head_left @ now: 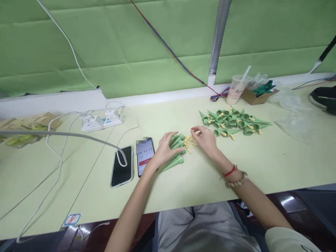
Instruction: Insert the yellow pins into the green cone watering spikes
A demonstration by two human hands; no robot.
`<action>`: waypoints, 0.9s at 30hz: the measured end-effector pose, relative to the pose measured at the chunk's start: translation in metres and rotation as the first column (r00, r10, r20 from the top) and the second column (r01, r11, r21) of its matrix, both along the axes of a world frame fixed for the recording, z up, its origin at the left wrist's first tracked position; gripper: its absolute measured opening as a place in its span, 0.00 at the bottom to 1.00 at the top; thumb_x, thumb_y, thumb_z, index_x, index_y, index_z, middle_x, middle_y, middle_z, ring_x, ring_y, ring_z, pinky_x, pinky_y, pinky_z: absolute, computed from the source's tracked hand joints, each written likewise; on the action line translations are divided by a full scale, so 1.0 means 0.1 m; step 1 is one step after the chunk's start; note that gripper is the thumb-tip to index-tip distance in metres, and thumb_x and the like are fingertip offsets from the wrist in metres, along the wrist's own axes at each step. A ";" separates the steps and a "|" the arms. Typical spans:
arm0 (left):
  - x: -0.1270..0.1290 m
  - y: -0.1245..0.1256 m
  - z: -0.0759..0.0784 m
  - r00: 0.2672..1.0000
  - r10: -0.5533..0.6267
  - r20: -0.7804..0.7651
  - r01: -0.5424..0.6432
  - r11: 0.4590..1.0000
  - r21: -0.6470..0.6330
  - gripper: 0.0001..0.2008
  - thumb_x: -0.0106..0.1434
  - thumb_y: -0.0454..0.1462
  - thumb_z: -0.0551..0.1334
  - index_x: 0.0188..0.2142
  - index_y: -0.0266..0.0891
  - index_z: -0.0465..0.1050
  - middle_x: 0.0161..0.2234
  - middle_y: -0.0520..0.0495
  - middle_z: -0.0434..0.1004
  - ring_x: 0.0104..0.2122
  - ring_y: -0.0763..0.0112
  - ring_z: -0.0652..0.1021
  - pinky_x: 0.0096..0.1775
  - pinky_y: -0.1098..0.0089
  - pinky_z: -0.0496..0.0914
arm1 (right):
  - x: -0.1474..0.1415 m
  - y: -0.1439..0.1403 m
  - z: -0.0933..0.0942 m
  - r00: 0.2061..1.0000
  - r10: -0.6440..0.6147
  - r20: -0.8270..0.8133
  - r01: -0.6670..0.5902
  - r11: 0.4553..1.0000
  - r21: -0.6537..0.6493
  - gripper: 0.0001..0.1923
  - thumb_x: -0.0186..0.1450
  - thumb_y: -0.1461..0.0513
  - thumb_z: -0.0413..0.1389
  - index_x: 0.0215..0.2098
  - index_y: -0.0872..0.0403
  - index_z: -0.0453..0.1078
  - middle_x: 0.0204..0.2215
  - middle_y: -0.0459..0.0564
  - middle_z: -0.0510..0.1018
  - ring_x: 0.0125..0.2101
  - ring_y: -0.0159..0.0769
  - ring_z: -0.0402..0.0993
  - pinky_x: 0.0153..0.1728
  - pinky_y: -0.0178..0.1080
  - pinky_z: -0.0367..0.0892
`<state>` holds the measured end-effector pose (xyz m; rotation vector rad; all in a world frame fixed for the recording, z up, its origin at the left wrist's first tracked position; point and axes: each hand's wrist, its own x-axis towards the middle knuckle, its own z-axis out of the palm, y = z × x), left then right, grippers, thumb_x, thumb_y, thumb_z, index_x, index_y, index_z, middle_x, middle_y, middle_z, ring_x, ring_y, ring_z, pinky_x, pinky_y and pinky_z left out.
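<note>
At the far left of the table (236,182) lie flat cardboard pieces (31,120) and a white power strip (102,121), with a white cable (52,154) looping across the surface. Next come a dark phone (122,166) lying face up and a second phone (145,154) showing a running timer.

The left hand (165,148) rests palm down on a bundle of green cones (176,150), fingers spread and curved over the wide ends. The bundle lies on the table under that hand, tips pointing toward the person. The grip is loose: a covering hold, not a closed fist.

Just right of the bundle sits a small heap of yellow clips (189,141). The right hand (206,139) hovers over this heap, thumb and forefinger drawn close together near a clip (whether a clip is actually pinched cannot be determined). A red cord and a bead bracelet (237,179) sit on that wrist.

Handling notes: the cones appear to be light, stiff moulded plastic with smooth, probably slippery flanks. They are best held at the wide collar end, since the tapered tip offers little purchase. The clips look tiny and light, and call for a fingertip pinch.

Further right lies a scattered pile of assembled cones (233,122), then a plastic cup (237,89) with a straw, a cardboard box (258,94) and clear plastic bags (294,112).
</note>
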<state>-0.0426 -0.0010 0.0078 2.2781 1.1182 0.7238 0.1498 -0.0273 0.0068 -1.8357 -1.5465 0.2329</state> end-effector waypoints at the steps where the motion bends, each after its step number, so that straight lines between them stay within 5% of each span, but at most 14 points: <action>1: -0.02 -0.01 0.01 0.995 -0.087 -0.054 0.085 0.996 -0.039 0.38 0.50 0.48 0.64 0.58 0.46 0.54 0.57 0.42 0.57 0.57 0.59 0.60 0.56 0.59 0.56 | 0.03 0.02 -0.01 1.000 -0.018 0.013 0.018 0.999 0.040 0.13 0.63 0.58 0.47 0.41 0.50 0.70 0.38 0.47 0.76 0.31 0.34 0.72 0.31 0.36 0.62; 6: -0.05 -0.04 -0.04 0.959 -0.117 -0.260 0.080 0.985 -0.150 0.58 0.39 0.54 0.68 0.63 0.46 0.37 0.63 0.33 0.35 0.62 0.43 0.41 0.57 0.47 0.45 | 0.11 0.08 -0.12 0.970 -0.119 0.214 0.107 0.992 0.068 0.20 0.60 0.64 0.49 0.51 0.56 0.63 0.51 0.61 0.65 0.51 0.46 0.61 0.49 0.46 0.57; 12: 0.02 0.02 -0.19 0.967 -0.082 -0.242 0.074 0.996 -0.043 0.54 0.42 0.55 0.65 0.63 0.47 0.38 0.63 0.34 0.39 0.62 0.48 0.42 0.58 0.49 0.41 | 0.10 0.06 -0.17 0.894 -0.251 0.372 0.312 0.943 -0.115 0.33 0.58 0.61 0.53 0.60 0.59 0.49 0.60 0.71 0.47 0.60 0.62 0.34 0.50 0.66 0.42; 17: 0.06 0.03 -0.19 0.983 -0.043 -0.177 0.061 0.993 0.097 0.48 0.45 0.53 0.65 0.61 0.49 0.44 0.62 0.37 0.44 0.62 0.50 0.46 0.58 0.52 0.44 | 0.10 0.04 -0.15 0.888 -0.226 0.400 0.336 0.913 -0.231 0.33 0.60 0.59 0.52 0.61 0.61 0.48 0.56 0.71 0.56 0.59 0.62 0.43 0.49 0.65 0.45; 22: 0.09 -0.04 -0.04 0.997 0.054 -0.063 -0.037 0.969 0.246 0.30 0.57 0.48 0.58 0.58 0.49 0.53 0.59 0.41 0.52 0.59 0.58 0.54 0.56 0.56 0.51 | 0.01 0.01 -0.11 0.907 -0.109 0.406 0.198 0.963 -0.183 0.27 0.60 0.63 0.50 0.58 0.59 0.54 0.52 0.64 0.63 0.52 0.50 0.58 0.48 0.51 0.56; 27: 0.12 -0.08 0.02 0.991 0.122 0.049 -0.131 0.936 0.325 0.17 0.62 0.42 0.54 0.50 0.43 0.63 0.53 0.42 0.62 0.54 0.63 0.62 0.53 0.60 0.56 | 0.00 0.00 -0.11 0.887 -0.111 0.447 0.175 0.979 -0.105 0.24 0.59 0.69 0.48 0.54 0.57 0.60 0.52 0.63 0.63 0.53 0.49 0.56 0.47 0.48 0.56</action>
